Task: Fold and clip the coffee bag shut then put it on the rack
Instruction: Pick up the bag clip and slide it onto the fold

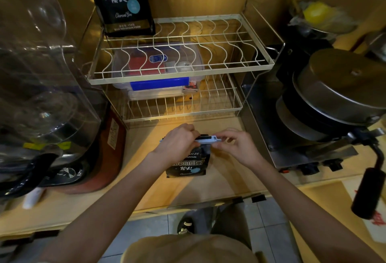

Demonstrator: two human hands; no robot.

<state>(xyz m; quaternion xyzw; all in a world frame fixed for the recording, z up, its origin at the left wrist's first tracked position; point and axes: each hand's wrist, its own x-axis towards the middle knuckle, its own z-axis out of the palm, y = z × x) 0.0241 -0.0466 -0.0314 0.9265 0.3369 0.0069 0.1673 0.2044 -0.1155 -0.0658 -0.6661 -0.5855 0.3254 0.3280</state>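
Observation:
A small black coffee bag [188,166] stands on the wooden counter in front of the wire rack [181,72]. A pale blue-white clip [208,139] lies across the bag's folded top. My left hand [177,141] grips the left end of the clip and the bag's top. At the clip's right end, my right hand [236,145] pinches it with the fingertips. The bag's top edge is hidden under the clip and my fingers. A second, larger black coffee bag [123,1] stands upright on the rack's upper tier at the back left.
A clear plastic box with a blue latch [158,83] sits on the rack's lower tier. A large clear-domed machine [41,87] fills the left side. On the right stands a waffle maker [325,108] with a black handle [367,191] jutting forward. A yellow fruit in a bag [315,14] is at far right.

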